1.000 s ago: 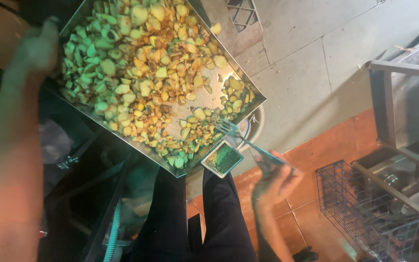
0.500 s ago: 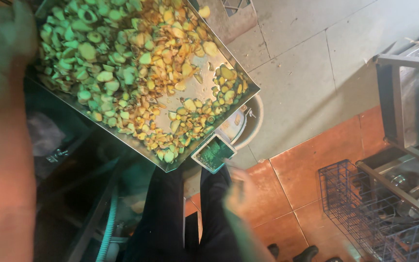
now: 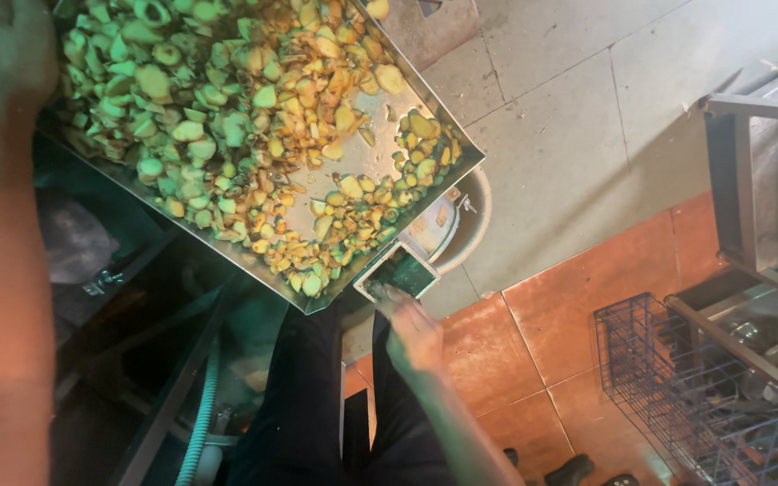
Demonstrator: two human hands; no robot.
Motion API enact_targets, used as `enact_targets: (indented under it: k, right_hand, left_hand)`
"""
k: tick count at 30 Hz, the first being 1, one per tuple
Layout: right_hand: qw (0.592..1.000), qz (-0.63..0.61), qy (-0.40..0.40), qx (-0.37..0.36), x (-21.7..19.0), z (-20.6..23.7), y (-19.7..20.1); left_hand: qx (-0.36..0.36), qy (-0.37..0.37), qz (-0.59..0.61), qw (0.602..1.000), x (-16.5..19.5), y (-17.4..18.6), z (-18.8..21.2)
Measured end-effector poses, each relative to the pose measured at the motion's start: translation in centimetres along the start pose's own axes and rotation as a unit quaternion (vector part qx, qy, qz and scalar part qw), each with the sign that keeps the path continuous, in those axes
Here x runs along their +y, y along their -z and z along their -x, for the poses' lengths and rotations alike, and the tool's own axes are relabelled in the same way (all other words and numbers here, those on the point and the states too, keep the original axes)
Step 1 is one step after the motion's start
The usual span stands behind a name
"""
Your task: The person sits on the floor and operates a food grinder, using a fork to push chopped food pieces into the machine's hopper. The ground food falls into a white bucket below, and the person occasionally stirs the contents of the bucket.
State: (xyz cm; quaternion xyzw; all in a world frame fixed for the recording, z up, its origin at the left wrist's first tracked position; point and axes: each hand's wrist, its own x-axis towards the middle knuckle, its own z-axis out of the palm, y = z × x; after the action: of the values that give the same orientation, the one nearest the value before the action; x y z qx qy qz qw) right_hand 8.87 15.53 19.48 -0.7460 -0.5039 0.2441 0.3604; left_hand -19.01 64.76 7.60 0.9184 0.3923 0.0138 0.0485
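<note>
A large steel tray (image 3: 366,135) full of chopped yellow and green vegetable pieces (image 3: 227,117) tilts over the upper left of the view. My left hand (image 3: 2,63) rests on its far left edge and appears to grip it, with my forearm running down the left side. My right hand (image 3: 411,328) is just below the tray's lower corner. Its fingertips touch a small square metal container (image 3: 400,270) with green contents. The fingers are blurred, and I see no utensil in them.
A round metal pot (image 3: 465,225) sits on the floor under the tray's corner. A blue wire basket (image 3: 695,396) and a metal rack frame (image 3: 740,171) stand at the right. My dark trousers (image 3: 317,405), a pale green hose (image 3: 200,414) and orange and grey floor tiles lie below.
The tray has shifted left and up in the view. My right hand, which held a fork at the tray's lower edge, dropped out of sight and now touches the small container.
</note>
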Motion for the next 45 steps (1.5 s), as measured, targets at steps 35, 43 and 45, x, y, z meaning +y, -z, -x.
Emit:
enact_targets:
  k: [35, 43, 45]
  right_hand:
    - [0.992, -0.067, -0.093, 0.058, -3.2, -2.0, 1.6]
    - [0.991, -0.032, -0.057, 0.116, -2.3, 5.1, 5.8]
    - [0.993, -0.031, -0.027, 0.113, -2.2, 6.3, 6.7]
  left_hand:
    - [-0.046, -0.027, 0.006, 0.999, 0.0, -0.4, 0.3]
    - [-0.060, -0.051, 0.002, 0.997, -0.5, -0.7, 0.6]
    - [-0.060, -0.058, -0.004, 0.997, -0.8, -0.7, 0.7]
